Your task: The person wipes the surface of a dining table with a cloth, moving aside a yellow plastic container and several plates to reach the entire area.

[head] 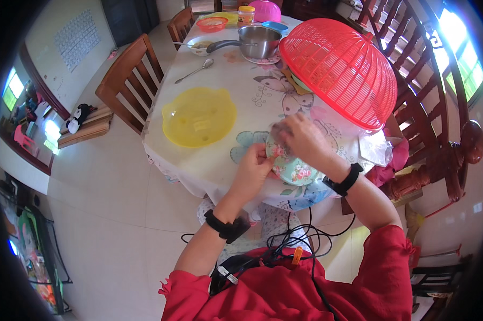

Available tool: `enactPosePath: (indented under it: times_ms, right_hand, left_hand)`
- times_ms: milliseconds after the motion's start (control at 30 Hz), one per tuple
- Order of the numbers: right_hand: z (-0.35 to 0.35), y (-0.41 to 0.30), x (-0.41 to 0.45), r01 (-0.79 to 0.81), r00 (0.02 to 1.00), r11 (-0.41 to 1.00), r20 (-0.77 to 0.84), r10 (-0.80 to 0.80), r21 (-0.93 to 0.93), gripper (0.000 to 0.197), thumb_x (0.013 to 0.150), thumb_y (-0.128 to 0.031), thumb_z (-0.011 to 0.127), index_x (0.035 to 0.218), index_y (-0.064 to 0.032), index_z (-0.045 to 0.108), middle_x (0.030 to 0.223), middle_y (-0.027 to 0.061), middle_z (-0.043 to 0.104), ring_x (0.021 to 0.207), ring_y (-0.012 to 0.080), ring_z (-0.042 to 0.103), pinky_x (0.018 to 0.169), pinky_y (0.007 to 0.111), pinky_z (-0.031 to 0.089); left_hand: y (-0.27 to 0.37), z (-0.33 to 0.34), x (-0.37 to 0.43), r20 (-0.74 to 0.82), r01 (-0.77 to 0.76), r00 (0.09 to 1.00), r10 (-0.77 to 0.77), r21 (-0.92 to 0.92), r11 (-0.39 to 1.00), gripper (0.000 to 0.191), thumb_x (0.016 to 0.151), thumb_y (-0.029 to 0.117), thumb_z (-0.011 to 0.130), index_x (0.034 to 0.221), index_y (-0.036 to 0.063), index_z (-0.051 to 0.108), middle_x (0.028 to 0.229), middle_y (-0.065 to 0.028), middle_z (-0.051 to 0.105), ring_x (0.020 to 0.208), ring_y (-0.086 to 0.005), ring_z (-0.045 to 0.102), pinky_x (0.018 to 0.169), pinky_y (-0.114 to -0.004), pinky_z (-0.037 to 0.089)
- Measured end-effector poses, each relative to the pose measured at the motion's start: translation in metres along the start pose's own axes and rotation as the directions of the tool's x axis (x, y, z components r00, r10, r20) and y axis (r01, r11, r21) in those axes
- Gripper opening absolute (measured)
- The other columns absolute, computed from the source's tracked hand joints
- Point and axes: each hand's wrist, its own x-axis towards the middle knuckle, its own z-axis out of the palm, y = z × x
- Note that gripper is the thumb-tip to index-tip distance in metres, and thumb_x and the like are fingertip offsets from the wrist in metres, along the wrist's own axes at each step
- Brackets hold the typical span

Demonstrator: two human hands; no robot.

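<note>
My left hand grips the left edge of a light green dish with pink flowers, near the table's front edge. Whether the dish is one piece or two overlapping ones, I cannot tell. Over its upper part is my right hand, blurred, with its fingers bent downward. A dark greyish smear shows beneath those fingertips; what it is stays unclear. To the left of my hands, a translucent yellow tray with small ears lies flat on the table. Both wrists carry black bands.
A red mesh food cover leans at the right. Farther back stand a steel saucepan, a bowl, a spoon and a yellow-lidded jar. A clear plastic bag lies at the right edge. Black cables hang before me.
</note>
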Motion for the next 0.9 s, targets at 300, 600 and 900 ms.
enactPosePath:
  times_ms: [300,600,900]
  right_hand:
    - [-0.008,-0.005,-0.023,0.056,0.996,0.984,-0.074,-0.044,0.171,0.031,0.085,-0.007,0.064,0.116,-0.0014,0.059,0.109,0.0206,0.058,0.1,0.043,0.057,0.087,0.048,0.049]
    - [-0.033,-0.06,-0.063,0.36,0.93,0.933,-0.09,-0.357,0.01,0.047,0.072,-0.008,0.072,0.118,-0.0062,0.059,0.111,0.0122,0.055,0.1,0.035,0.052,0.089,0.044,0.045]
    - [-0.041,-0.076,-0.087,0.38,0.923,0.925,-0.047,-0.381,-0.02,0.036,0.079,-0.015,0.069,0.114,-0.0102,0.063,0.115,0.0081,0.056,0.098,0.0316,0.053,0.087,0.042,0.045]
  left_hand:
    - [0.009,-0.003,-0.003,0.117,0.128,0.989,-0.095,-0.315,0.94,0.041,0.095,0.016,0.064,0.129,-0.0024,0.049,0.118,-0.0115,0.064,0.104,-0.0191,0.065,0.083,-0.034,0.057]
    - [0.047,-0.002,-0.034,0.268,0.195,0.962,-0.051,-0.545,0.815,0.051,0.103,0.031,0.045,0.144,0.0016,0.039,0.127,-0.0101,0.059,0.105,-0.023,0.066,0.077,-0.035,0.06]
    - [0.043,-0.001,-0.04,0.089,0.154,0.988,-0.129,-0.411,0.899,0.031,0.104,0.024,0.051,0.129,0.005,0.051,0.114,-0.0074,0.062,0.105,-0.016,0.063,0.08,-0.035,0.058]
